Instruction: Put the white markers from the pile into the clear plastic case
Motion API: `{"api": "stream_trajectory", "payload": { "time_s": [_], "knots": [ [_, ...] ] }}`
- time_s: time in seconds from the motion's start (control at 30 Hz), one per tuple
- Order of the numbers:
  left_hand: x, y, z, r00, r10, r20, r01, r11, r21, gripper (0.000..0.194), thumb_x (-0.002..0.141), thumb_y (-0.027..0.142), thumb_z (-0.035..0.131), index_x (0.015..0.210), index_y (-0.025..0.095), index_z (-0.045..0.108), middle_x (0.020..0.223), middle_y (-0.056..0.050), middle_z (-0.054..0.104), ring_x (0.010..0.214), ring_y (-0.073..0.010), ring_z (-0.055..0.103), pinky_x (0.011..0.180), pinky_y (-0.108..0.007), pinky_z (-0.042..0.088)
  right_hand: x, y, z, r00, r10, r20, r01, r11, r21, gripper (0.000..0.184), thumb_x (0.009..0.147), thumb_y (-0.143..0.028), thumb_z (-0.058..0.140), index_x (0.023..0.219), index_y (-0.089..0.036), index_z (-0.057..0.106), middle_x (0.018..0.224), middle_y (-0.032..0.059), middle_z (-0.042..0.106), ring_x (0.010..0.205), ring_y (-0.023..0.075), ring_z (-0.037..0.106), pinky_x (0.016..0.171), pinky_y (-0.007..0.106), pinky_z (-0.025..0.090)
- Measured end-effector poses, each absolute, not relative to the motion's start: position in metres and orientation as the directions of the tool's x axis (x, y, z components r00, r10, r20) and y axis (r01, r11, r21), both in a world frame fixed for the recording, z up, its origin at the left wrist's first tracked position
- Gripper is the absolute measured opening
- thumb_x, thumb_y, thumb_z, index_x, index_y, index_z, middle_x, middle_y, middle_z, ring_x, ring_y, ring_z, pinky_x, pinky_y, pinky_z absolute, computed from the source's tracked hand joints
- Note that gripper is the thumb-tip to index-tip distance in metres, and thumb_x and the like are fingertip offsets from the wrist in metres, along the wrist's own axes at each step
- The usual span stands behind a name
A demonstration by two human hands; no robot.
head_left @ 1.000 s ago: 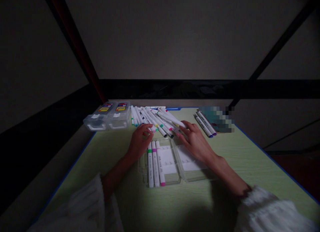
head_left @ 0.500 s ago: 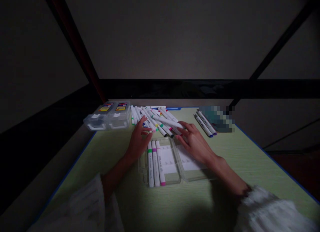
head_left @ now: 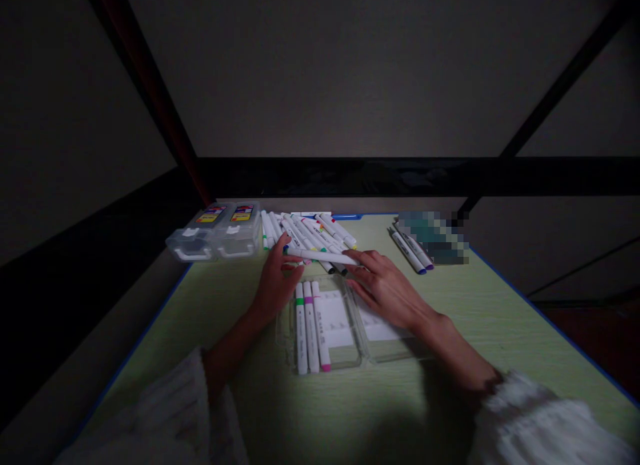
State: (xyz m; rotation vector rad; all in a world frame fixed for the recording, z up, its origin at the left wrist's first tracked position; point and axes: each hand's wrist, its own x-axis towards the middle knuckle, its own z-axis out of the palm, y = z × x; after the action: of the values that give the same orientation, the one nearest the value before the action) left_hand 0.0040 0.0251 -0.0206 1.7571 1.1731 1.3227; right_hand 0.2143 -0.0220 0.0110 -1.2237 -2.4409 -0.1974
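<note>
The desk has a pale green top with a blue edge. Two closed clear cases with yellow labels lie side by side at its far left — just beside them, a loose pile of white markers with variously coloured ends. Two more markers lie at the far right, near a pixelated flat item. Nearer the middle sits an open clear case — three markers side by side in its left half.
</note>
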Motion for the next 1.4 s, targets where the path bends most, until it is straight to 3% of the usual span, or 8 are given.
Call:
{"api": "stream_trajectory", "payload": {
  "time_s": [0.4, 0.7, 0.9, 1.2, 1.4],
  "knots": [
    [0.002, 0.027, -0.02, 0.03, 0.932, 0.362, 0.341, -0.35, 0.873, 0.049, 0.068, 0.015, 0.053, 0.116, 0.017, 0.043, 0.115, -0.011, 0.05, 0.095, -0.0167, 0.056, 0.075, -0.029, 0.048, 0.214, -0.023, 0.012, -0.518, 0.714, 0.471, 0.793, 0.607, -0.047, 0.032, 0.086, -0.022, 0.036, 0.109, -0.01, 0.056, 0.123, 0.0128, 0.047, 0.1, 0.0246, 0.046, 0.081, 0.041, 0.043],
    [0.0, 0.031, -0.021, -0.038, 0.932, 0.36, 0.257, -0.339, 0.905, 0.043, 0.066, 0.017, 0.054, 0.109, 0.016, 0.05, 0.109, -0.009, 0.057, 0.096, -0.0179, 0.056, 0.088, -0.035, 0.045, 0.214, -0.023, 0.011, -0.504, 0.707, 0.496, 0.788, 0.611, -0.07, 0.03, 0.086, -0.019, 0.036, 0.109, -0.012, 0.055, 0.122, 0.0126, 0.048, 0.1, 0.0245, 0.047, 0.081, 0.043, 0.045],
    [-0.002, 0.032, -0.022, -0.065, 0.942, 0.331, 0.174, -0.316, 0.933, 0.046, 0.065, 0.018, 0.054, 0.111, 0.015, 0.051, 0.114, -0.01, 0.056, 0.104, -0.0205, 0.054, 0.094, -0.038, 0.041, 0.215, -0.024, 0.01, -0.532, 0.705, 0.469, 0.766, 0.637, -0.09, 0.04, 0.076, -0.001, 0.036, 0.112, -0.01, 0.052, 0.124, 0.0143, 0.046, 0.109, 0.0234, 0.044, 0.091, 0.042, 0.042],
    [0.0, 0.029, -0.014, -0.109, 0.925, 0.364, 0.146, -0.347, 0.926, 0.046, 0.065, 0.013, 0.051, 0.111, 0.014, 0.05, 0.117, -0.01, 0.055, 0.106, -0.0183, 0.053, 0.098, -0.036, 0.038, 0.216, -0.029, 0.014, -0.591, 0.705, 0.392, 0.744, 0.664, -0.073, 0.038, 0.081, -0.004, 0.034, 0.114, -0.012, 0.052, 0.127, 0.0153, 0.044, 0.114, 0.0234, 0.046, 0.092, 0.042, 0.044],
    [-0.001, 0.029, -0.013, -0.121, 0.92, 0.373, 0.128, -0.358, 0.925, 0.039, 0.068, 0.014, 0.05, 0.107, 0.013, 0.051, 0.112, -0.01, 0.058, 0.105, -0.0184, 0.054, 0.097, -0.036, 0.039, 0.215, -0.033, 0.017, -0.646, 0.677, 0.353, 0.715, 0.699, -0.032, 0.048, 0.077, 0.001, 0.038, 0.121, -0.017, 0.047, 0.13, 0.0134, 0.043, 0.112, 0.0226, 0.048, 0.087, 0.04, 0.048]
  ]
}}
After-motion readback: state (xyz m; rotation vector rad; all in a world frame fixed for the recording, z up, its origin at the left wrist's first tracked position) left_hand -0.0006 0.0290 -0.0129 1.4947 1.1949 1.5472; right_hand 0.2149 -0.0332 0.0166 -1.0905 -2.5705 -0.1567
